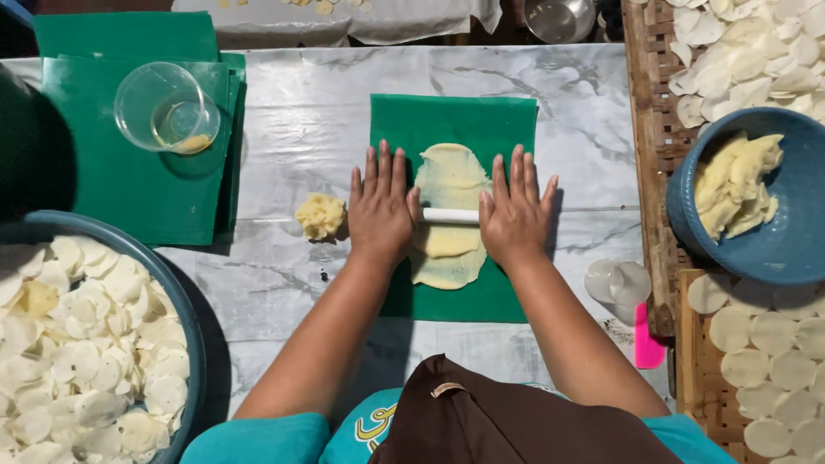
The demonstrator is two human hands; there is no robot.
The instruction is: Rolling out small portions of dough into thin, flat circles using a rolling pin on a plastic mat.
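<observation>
Both hands lie flat, palms down, on a thin white rolling pin set crosswise over a sheet of pale yellow dough. Left hand covers the pin's left end, right hand the right end; fingers are spread and straight, so neither grip closes round anything, and the open palms press from above. That placing lets the pin turn freely under the hands. Only its short middle stretch shows between them.

The dough is one long, uneven oval on a green plastic mat, which lies at the middle of the marble counter. The mat probably keeps the dough from sticking to the stone.

Counted:
- one lump of unrolled dough, on the bare counter just beside the left hand, within easy reach
- one clear plastic cup with a little yellowish liquid, standing on a stack of spare green sheets at the far left corner
- one large basin at the near left edge, full of white discs, too many to count
- one blue bowl at the right edge, holding yellowish dough pieces
- woven trays along the right side, spread with discs laid flat and mostly apart, apparently to dry
- one pink scraper and one clear round cutter or lid near the right forearm; I cannot tell which.
</observation>
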